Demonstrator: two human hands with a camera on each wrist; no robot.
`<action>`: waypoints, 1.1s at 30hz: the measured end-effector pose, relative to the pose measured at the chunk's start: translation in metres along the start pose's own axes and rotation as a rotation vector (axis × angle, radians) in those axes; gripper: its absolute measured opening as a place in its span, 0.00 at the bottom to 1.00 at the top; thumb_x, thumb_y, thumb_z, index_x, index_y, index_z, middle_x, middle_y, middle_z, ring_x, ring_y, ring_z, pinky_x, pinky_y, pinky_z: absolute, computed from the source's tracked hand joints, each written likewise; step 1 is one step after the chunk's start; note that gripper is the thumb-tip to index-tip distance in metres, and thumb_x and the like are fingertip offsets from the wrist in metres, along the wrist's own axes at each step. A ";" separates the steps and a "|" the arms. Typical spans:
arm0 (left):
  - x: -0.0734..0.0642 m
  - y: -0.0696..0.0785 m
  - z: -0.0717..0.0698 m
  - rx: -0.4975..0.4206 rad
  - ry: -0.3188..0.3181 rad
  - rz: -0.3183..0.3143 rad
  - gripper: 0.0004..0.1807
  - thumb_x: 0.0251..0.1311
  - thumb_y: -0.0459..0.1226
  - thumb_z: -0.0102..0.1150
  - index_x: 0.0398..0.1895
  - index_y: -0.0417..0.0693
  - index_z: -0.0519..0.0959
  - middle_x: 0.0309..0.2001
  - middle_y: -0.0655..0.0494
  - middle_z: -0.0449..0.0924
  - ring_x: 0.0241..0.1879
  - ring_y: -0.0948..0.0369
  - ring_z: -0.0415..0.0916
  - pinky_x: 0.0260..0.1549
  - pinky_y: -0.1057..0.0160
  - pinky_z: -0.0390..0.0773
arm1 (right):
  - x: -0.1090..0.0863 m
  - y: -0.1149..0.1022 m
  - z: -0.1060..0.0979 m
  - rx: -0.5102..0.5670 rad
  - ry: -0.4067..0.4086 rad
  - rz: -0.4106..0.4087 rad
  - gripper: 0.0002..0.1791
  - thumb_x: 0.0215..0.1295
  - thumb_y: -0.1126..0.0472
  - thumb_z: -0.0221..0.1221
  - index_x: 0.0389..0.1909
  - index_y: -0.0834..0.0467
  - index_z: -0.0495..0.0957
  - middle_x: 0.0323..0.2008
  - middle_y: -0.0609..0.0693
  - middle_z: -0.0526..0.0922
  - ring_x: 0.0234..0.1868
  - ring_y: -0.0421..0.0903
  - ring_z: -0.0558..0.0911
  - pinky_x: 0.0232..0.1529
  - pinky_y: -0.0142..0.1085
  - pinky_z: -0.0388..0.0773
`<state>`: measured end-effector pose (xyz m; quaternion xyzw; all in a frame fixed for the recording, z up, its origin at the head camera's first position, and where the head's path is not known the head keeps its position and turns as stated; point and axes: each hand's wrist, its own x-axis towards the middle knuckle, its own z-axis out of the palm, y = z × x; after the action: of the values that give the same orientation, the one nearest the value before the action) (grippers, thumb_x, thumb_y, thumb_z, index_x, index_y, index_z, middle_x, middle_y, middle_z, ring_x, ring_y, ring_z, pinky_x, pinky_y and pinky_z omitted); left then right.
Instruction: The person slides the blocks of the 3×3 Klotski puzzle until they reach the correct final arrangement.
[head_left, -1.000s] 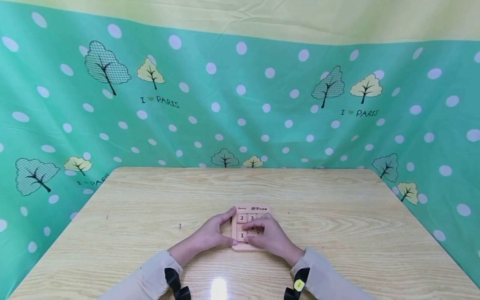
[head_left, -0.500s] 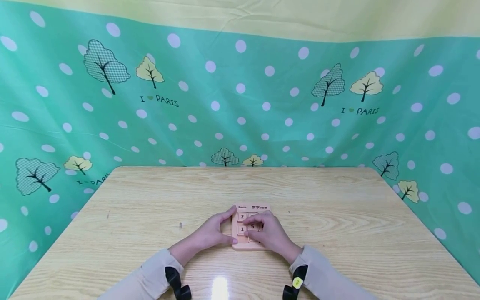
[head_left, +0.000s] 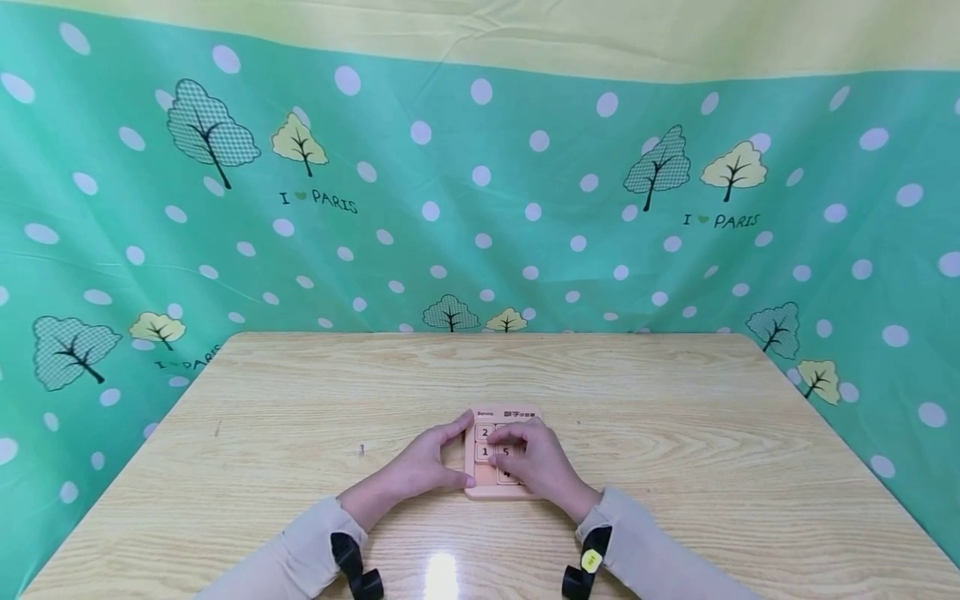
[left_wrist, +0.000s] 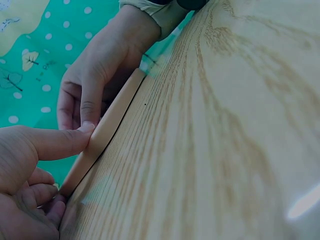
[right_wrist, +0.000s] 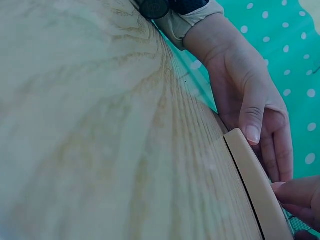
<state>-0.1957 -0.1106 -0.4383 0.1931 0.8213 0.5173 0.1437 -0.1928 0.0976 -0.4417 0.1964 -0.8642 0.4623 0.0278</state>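
A pink number sliding puzzle (head_left: 495, 493) lies flat on the table, its thin side edge (left_wrist: 111, 122) showing in the left wrist view. My left hand (head_left: 416, 467) grips the frame's left side, thumb at the near corner and a finger at the far one. Over the right part of the puzzle, my right hand (head_left: 546, 468) holds the tile marked 1 (head_left: 482, 452) between thumb and index finger. That tile sits in the left column, below tile 2 (head_left: 483, 432), with a bare slot (head_left: 486, 476) beneath it. Tile 5 (head_left: 505, 452) is beside it; the right column is hidden.
The wood-grain table (head_left: 300, 400) reaches out on all sides of the puzzle. Behind it hangs a green dotted curtain (head_left: 480, 225) with printed trees. A small dark mark (head_left: 362, 450) shows left of the hands.
Tile 1 has slid away from me, from the bottom of the left column to the middle, leaving the bottom slot bare. My right hand moved with it; the left hand stayed put.
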 end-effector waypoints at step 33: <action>-0.001 0.003 0.001 0.019 0.013 -0.020 0.52 0.43 0.35 0.73 0.72 0.42 0.53 0.73 0.50 0.51 0.72 0.51 0.45 0.70 0.50 0.44 | -0.027 0.009 -0.028 0.102 -0.056 0.080 0.12 0.50 0.60 0.69 0.38 0.54 0.84 0.38 0.47 0.80 0.37 0.43 0.72 0.37 0.29 0.70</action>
<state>-0.1941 -0.1088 -0.4365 0.1827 0.8289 0.5093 0.1417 -0.1753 0.1333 -0.4390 0.1755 -0.8472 0.5008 -0.0250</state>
